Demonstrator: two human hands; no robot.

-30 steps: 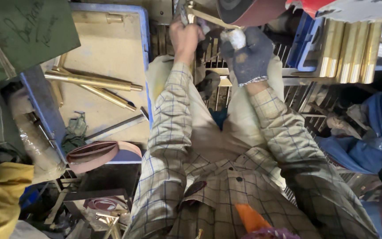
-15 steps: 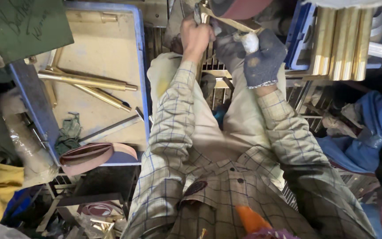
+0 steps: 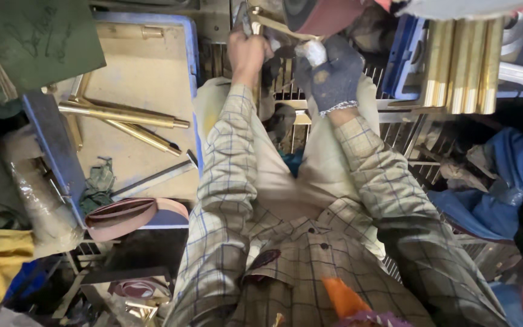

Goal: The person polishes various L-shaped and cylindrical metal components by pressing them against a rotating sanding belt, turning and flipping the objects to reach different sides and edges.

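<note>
Blue crate, left side: a large blue plastic crate (image 3: 194, 91) with a dusty tan floor lay to the left of the person's left arm; it held several brass tubes (image 3: 119, 114) and a grey metal bar (image 3: 152, 179).
Green board: a dark green board (image 3: 31, 42) leaned over the crate's far left corner.
Second crate, right side: a blue crate (image 3: 402, 57) at upper right held a row of upright-lying brass bars (image 3: 464, 63), packed side by side.
Blue cloth: a crumpled blue cloth (image 3: 485, 203) lay well to the right of the right forearm.
Sanding belts: a coil of reddish sanding belt (image 3: 128, 215) rested on the left crate's near edge.
Sanding wheel: a reddish-brown sanding wheel (image 3: 322, 13) sat at the top edge, just above both hands.
Right hand: the right hand (image 3: 333, 69), in a dark blue work glove with a white fingertip, was closed around the near end of the brass piece.
Left hand: the bare left hand (image 3: 246, 51) was closed on the same piece at its left end.
Brass piece: a slim brass piece (image 3: 273, 24) spanned between the two grips, slanting from the left hand toward the gloved hand, its middle touching or just under the wheel; which, I could not tell.
</note>
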